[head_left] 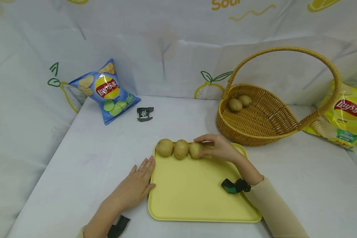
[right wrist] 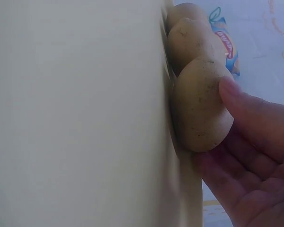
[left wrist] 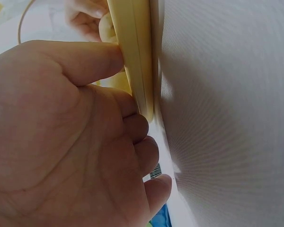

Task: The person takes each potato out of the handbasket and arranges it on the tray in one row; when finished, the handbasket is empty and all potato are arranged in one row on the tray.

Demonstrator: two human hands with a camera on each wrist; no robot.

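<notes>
Apparently lining up potatoes (head_left: pixel 180 149) along the far edge of the yellow tray (head_left: pixel 193 195): pinching the rightmost potato (head_left: pixel 194 150) with the right hand (head_left: pixel 218 148), touching the tray's left rim with the straight-fingered left hand (head_left: pixel 138 187). Next, probably calls for letting go without nudging the row.

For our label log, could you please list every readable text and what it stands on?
"Lay's乐事": blue bag
"Lay's乐事", last character cut off: yellow bag
"Sour", top cut off: backdrop
Too small or blurred: characters on the black tag, both bags' smaller print
</notes>
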